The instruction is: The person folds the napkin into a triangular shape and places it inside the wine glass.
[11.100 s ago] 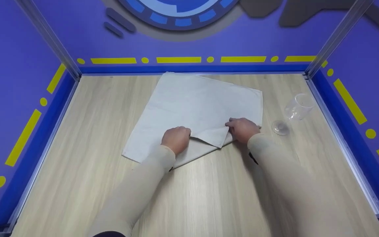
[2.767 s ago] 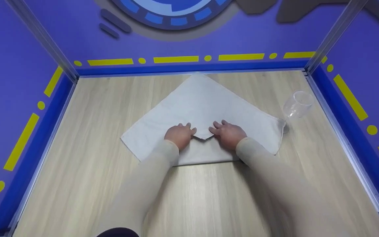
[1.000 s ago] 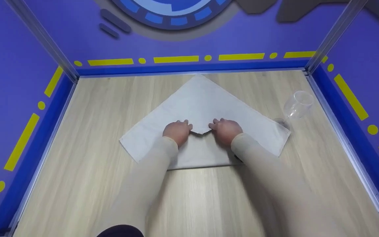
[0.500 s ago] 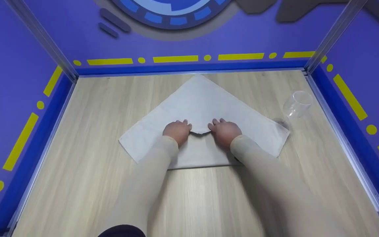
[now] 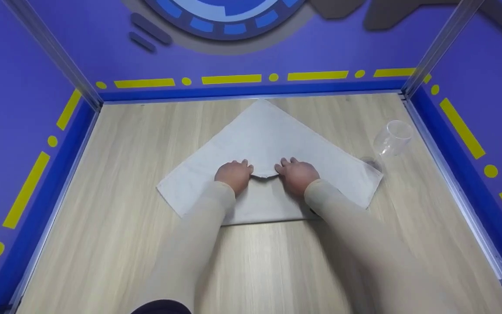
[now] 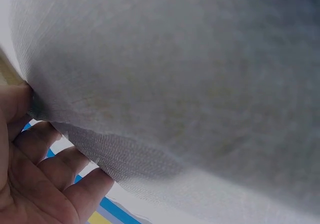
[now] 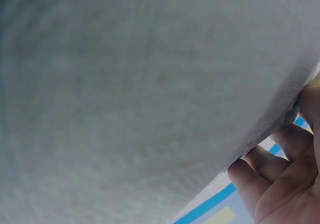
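Note:
A white cloth napkin (image 5: 273, 135) lies on the table, one corner pointing to the back wall and a straight fold along its near edge. Its near flap ends in the middle, slightly raised between my hands. My left hand (image 5: 234, 175) pinches the flap's edge with thumb and index finger, and the other fingers (image 6: 65, 166) lie along the cloth in the left wrist view. On the other side my right hand (image 5: 299, 175) pinches the same flap's edge, its remaining fingers (image 7: 265, 164) loosely bent. Cloth fills most of both wrist views.
A clear stemmed glass (image 5: 392, 138) stands at the right, its foot beside the napkin's right corner. Blue-purple panels (image 5: 242, 61) with metal posts close off the back and both sides. Bare wood table (image 5: 268, 261) lies in front.
Since the oldest frame, the napkin has turned from a skewed lie to a nearly even one, its right corner reaching towards the glass's foot. Over the last second the hands have barely moved.

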Action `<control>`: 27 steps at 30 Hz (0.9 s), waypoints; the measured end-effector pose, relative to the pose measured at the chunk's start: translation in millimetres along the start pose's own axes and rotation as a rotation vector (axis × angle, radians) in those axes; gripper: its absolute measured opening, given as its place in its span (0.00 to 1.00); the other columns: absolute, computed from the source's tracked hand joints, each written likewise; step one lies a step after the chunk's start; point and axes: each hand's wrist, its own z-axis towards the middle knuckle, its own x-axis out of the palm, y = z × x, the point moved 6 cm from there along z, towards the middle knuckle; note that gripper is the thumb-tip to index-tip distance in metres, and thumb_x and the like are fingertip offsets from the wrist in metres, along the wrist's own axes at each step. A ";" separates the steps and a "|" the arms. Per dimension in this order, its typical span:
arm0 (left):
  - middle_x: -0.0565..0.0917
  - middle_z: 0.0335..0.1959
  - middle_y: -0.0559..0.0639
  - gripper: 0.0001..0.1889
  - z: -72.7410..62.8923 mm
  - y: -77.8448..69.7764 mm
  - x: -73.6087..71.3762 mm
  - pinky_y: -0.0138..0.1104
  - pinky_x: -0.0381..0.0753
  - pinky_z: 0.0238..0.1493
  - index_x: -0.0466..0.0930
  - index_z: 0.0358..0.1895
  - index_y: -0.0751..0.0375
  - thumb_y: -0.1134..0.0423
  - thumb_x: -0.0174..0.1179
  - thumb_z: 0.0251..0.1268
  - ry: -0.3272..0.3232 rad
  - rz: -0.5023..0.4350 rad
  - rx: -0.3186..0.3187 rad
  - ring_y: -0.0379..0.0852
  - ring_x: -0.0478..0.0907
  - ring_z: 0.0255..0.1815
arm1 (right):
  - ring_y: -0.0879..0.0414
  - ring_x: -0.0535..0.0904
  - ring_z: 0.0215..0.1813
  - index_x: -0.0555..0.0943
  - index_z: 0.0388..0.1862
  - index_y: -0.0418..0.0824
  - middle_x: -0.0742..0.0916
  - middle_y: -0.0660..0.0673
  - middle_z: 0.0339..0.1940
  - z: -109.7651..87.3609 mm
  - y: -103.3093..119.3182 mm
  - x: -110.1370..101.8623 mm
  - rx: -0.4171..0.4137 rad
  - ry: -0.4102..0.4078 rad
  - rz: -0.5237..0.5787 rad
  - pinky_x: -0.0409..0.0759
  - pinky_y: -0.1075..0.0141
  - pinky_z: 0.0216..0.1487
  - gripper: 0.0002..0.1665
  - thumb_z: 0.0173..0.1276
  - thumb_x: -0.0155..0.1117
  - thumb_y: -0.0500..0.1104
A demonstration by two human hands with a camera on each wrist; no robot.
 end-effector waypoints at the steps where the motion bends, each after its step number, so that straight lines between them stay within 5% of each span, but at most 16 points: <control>1: 0.79 0.73 0.58 0.21 -0.2 0.1 -0.3 0.52 0.83 0.65 0.79 0.72 0.53 0.63 0.48 0.84 0.002 -0.003 -0.004 0.63 0.80 0.68 | 0.37 0.76 0.75 0.78 0.75 0.48 0.80 0.39 0.75 0.0 0.3 -0.4 -0.001 -0.003 0.000 0.82 0.42 0.66 0.26 0.82 0.51 0.38; 27: 0.79 0.72 0.59 0.21 -5.3 -2.9 2.2 0.53 0.83 0.63 0.79 0.72 0.54 0.63 0.47 0.85 0.018 -0.014 -0.004 0.64 0.82 0.66 | 0.36 0.80 0.71 0.80 0.72 0.48 0.82 0.38 0.72 -2.9 3.7 -0.5 -0.041 -0.004 -0.061 0.86 0.42 0.58 0.26 0.79 0.54 0.36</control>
